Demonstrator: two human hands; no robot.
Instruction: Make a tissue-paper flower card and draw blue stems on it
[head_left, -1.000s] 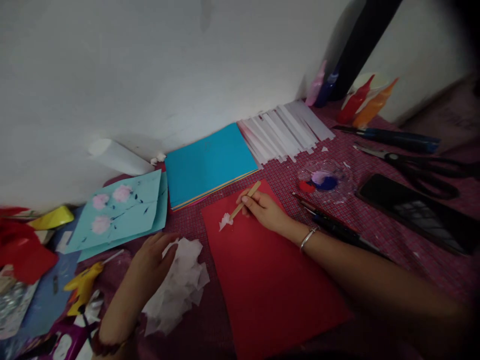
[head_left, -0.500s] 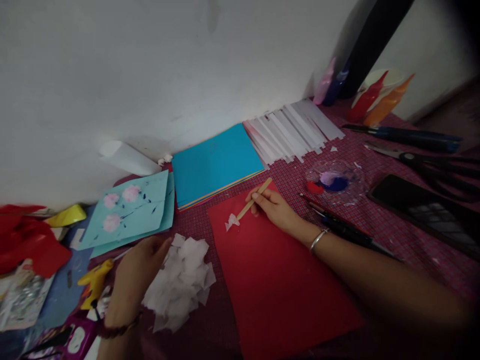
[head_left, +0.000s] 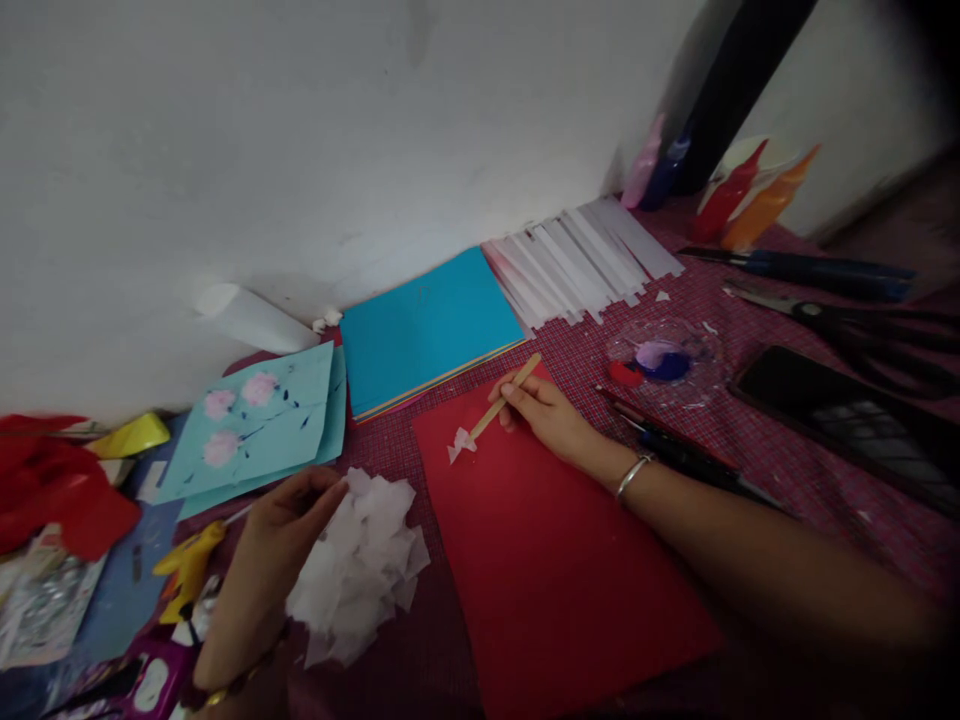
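Observation:
My right hand (head_left: 541,408) grips a wooden craft stick (head_left: 517,382) above a sheet of red paper (head_left: 570,560). The stick's lower end touches a small crumpled piece of pale pink-white tissue paper (head_left: 461,443) near the sheet's upper left. Over the left edge of a heap of white tissue paper squares (head_left: 367,560) is my left hand (head_left: 289,515). Its thumb and forefinger are pinched together; anything between the tips is too small to make out. Left of the heap stands a light blue folded card (head_left: 277,440) with pink tissue flowers and dark painted stems.
Blue paper sheets (head_left: 427,340) and white paper strips (head_left: 581,260) lie along the wall. Right are a paint palette (head_left: 697,350), scissors (head_left: 817,312), a phone (head_left: 847,420) and an orange paint bottle (head_left: 772,205). A yellow glue gun (head_left: 187,570) lies left.
My left hand has turned slightly, and its thumb and forefinger now show meeting at the edge of the tissue heap. My right hand and the craft stick stay nearly still.

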